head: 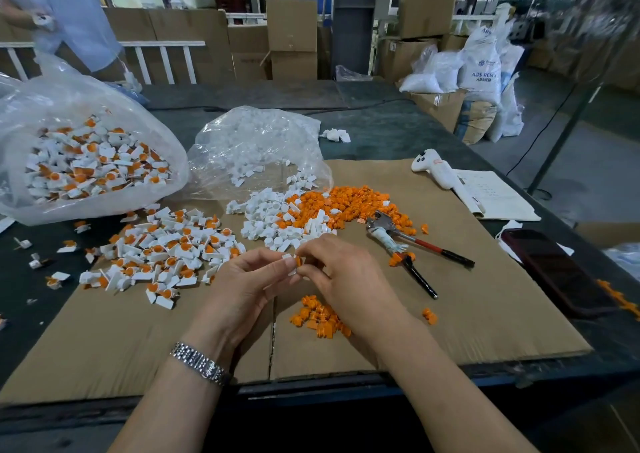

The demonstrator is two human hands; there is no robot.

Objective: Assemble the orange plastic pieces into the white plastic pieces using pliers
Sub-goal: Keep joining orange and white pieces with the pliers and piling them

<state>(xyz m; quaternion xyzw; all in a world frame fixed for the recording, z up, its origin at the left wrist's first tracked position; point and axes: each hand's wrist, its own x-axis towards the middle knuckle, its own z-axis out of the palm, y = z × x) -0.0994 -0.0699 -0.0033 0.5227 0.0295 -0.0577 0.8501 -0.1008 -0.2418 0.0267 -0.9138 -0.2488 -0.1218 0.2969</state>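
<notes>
Both hands meet over the middle of the cardboard sheet (450, 314). The left hand (242, 279) pinches a white piece (288, 265); the right hand (343, 272) pinches an orange piece (298, 261) against it. The pliers (408, 244) lie free at 2 o'clock from the hands, handles pointing toward the counter (398, 130) edge. Loose orange pieces (320, 317) sit at 5 o'clock, finished parts (166, 248) at 9 o'clock. Bare cardboard lies at 4 o'clock, toward the near edge.
</notes>
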